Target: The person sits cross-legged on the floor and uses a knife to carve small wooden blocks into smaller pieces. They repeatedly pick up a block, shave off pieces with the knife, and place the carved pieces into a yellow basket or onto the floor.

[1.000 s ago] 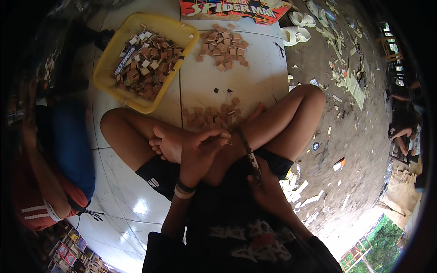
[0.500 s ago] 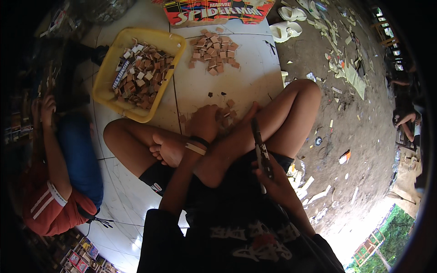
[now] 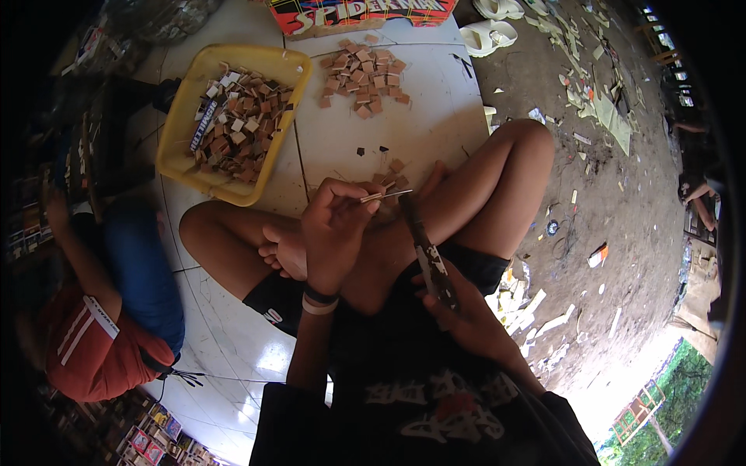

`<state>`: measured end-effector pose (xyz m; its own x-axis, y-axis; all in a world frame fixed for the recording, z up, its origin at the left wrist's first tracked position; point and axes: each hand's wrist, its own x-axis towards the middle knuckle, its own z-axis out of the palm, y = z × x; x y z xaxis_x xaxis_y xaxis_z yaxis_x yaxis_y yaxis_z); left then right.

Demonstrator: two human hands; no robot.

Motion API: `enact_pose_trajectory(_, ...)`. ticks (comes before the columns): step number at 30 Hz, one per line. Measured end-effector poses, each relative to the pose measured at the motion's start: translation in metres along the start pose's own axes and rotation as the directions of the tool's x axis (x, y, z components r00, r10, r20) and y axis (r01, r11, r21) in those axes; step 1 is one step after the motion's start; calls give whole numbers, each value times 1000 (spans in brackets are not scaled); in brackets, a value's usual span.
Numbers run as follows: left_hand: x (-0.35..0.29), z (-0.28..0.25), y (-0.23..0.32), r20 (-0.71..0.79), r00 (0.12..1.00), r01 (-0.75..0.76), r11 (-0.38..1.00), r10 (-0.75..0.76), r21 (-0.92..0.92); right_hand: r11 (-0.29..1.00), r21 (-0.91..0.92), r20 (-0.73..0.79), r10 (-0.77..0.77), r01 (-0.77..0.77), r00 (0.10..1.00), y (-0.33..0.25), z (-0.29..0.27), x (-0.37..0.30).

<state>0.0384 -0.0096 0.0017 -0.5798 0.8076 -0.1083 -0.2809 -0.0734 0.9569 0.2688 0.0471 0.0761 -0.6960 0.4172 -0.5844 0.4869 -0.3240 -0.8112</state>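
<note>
My left hand point(image 3: 332, 233) is raised above my crossed legs. Its thumb and fingers pinch a thin flat piece point(image 3: 395, 193), seen edge-on, that looks like one of the small tiles. In my right hand point(image 3: 466, 311) is a long dark tool point(image 3: 423, 247) with pale worn patches; its kind is unclear. The tool's far end comes close to the pinched piece; I cannot tell whether they touch. On the floor beyond my left hand lie a few small brown square tiles point(image 3: 397, 165), and farther off a larger pile of them point(image 3: 364, 78).
A yellow plastic basin point(image 3: 273, 167) full of small tiles stands at the left. A red printed box point(image 3: 365, 17) is at the far edge, beside pale clogs point(image 3: 489, 37). Scraps litter the ground point(image 3: 583, 233) on the right. A person in a red shirt point(image 3: 81, 342) sits close on my left.
My left hand has risen from the small heap of tiles toward me, now with a thin piece between its fingers. The tool in my right hand has tipped leftward toward it.
</note>
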Motion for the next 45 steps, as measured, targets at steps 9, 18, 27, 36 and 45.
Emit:
enact_pose_trajectory(9, -15, 13, -6, -25, 998, -62, 998, 61, -33, 1000, -11, -2, -8, 8, 1000, -19, 9, -7)
enact_pose_trajectory(18, -20, 15, -10, -26, 990, -140, 990, 141, 28, 986, -128, -36, -115, 110, 993, -17, 15, -7)
enact_pose_trajectory(27, -27, 27, -6, -210, 950, -217, 973, 229, 80, 946, -228, -121, -261, 229, 958, -10, 27, -2)
enact_pose_trajectory(36, -35, 36, 9, -287, 904, -173, 883, 318, 436, 720, -688, -222, -328, 91, 918, 12, 31, 4)
enact_pose_trajectory(45, -23, 1, 38, -197, 980, 30, 983, 7, 182, 817, -520, -187, -392, 248, 901, -6, 2, 4)
